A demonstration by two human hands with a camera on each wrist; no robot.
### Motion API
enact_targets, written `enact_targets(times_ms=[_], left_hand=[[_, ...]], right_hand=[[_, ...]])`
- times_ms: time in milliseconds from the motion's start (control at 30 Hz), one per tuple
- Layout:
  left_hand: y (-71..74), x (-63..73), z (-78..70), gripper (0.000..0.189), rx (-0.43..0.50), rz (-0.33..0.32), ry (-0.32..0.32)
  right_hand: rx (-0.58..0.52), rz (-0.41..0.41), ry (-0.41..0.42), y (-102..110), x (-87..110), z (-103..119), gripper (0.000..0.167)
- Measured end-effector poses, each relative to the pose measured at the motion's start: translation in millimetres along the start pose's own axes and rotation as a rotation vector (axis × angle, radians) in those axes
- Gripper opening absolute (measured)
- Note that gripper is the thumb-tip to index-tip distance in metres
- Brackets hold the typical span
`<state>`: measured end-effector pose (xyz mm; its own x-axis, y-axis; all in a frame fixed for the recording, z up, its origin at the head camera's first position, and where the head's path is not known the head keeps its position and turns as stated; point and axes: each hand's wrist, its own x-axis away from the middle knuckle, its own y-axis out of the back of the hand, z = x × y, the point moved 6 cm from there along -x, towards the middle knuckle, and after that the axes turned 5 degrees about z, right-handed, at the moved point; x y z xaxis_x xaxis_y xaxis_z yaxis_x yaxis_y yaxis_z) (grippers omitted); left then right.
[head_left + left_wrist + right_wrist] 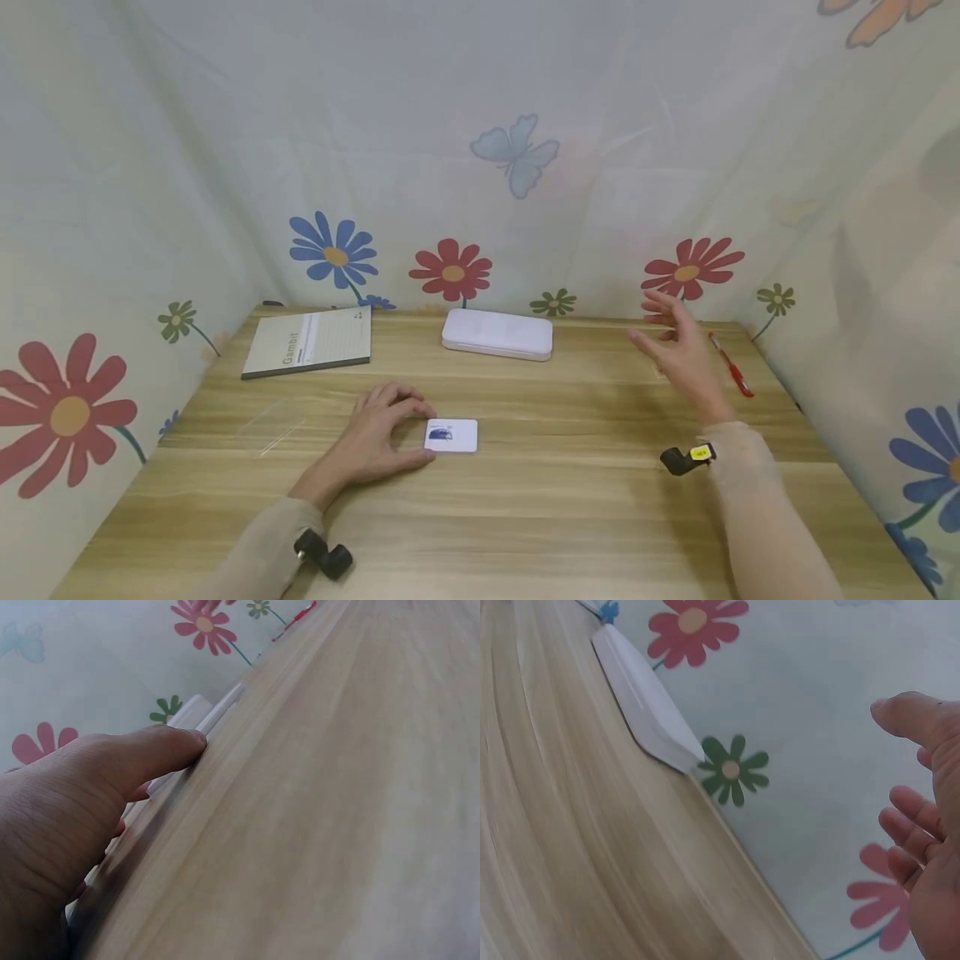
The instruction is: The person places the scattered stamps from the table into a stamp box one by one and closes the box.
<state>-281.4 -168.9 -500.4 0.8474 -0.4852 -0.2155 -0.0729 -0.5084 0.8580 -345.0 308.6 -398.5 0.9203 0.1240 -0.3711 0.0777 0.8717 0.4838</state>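
Observation:
A small, flat white rectangular piece (461,437) with a dark blue print lies on the wooden table, in the middle of the head view. My left hand (372,437) pinches its left end, thumb at the near edge and a fingertip at the far edge. In the left wrist view the thumb (169,746) meets the edge of this white piece (223,707). Raised above the right side of the table, my right hand (678,354) holds nothing, its fingers loosely bent and apart from the thumb. The right wrist view shows the same hand (937,847) against the curtain.
A white pencil case (497,333) lies at the table's back edge. To its left is a notebook (309,340) marked "Gambit". A red pen (731,365) lies by the right edge, and a clear, thin plastic piece (279,435) at left. Flowered curtain (420,167) encloses the table.

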Motion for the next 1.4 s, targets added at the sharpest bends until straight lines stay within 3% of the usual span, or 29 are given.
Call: enact_targets(times_ms=[233, 600, 800, 1167, 1400], left_hand=[[-0.2, 1.5, -1.5, 0.054, -0.003, 0.004, 0.004], [6.4, -4.0, -2.5, 0.054, -0.012, 0.001, -0.002], [5.1, -2.0, -2.8, 0.052, -0.012, 0.003, -0.003], [-2.3, 3.0, -4.1, 0.053, -0.002, 0.013, 0.003], [2.5, 1.1, -4.2, 0.053, -0.005, 0.005, -0.004]], right_hand=[[0.032, -0.046, -0.043, 20.7, 11.0, -25.6, 0.066], [0.044, -0.058, -0.082, 34.9, 18.9, -59.6, 0.062], [0.094, -0.019, -0.125, 33.9, 28.7, -71.7, 0.058], [0.102, -0.006, -0.131, 31.1, 41.2, -99.8, 0.058], [0.102, 0.028, -0.1, 28.9, 44.1, -80.4, 0.062]])
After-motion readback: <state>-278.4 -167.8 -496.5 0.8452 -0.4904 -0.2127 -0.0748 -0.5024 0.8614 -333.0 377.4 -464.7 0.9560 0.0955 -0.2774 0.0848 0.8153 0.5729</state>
